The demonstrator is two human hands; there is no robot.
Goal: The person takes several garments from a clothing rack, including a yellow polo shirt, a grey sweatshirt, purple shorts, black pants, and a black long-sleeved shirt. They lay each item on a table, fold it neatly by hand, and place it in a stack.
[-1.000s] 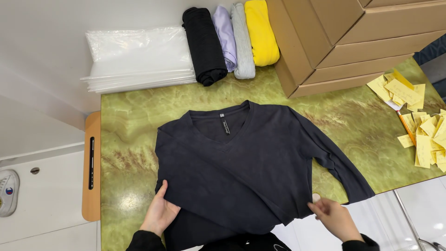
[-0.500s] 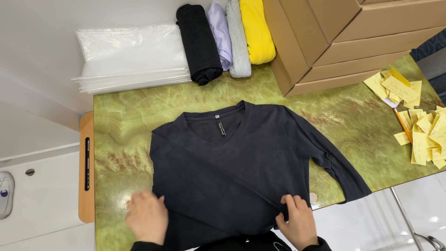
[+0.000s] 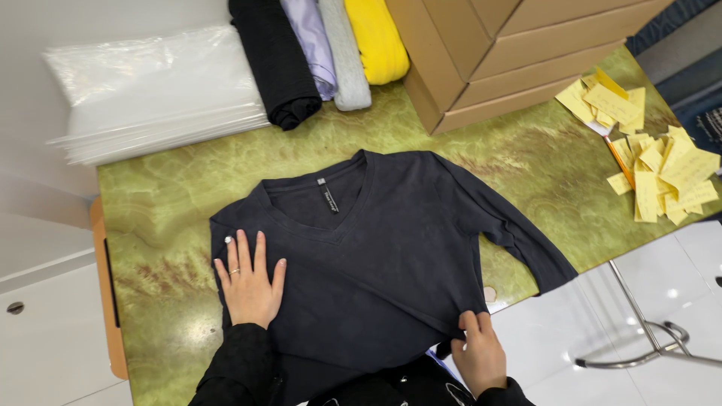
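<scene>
We find a black long-sleeved V-neck top point(image 3: 391, 248) spread front-up on a green marbled table point(image 3: 165, 203), its neck toward the far edge and one sleeve angled out to the table's right edge. The left hand point(image 3: 250, 282) lies flat and released, fingers spread, pressing on the top's left shoulder area. The right hand point(image 3: 480, 353) is closed in a pinch on the top's lower hem at the near table edge. Beyond the neck we note four rolled garments point(image 3: 316, 53), black, lilac, grey and yellow, lying side by side. A stack of clear plastic bags point(image 3: 150, 94) lies to their left, stacked cardboard boxes point(image 3: 511, 53) to their right. Yellow paper slips point(image 3: 654, 150) are scattered at the right end.
</scene>
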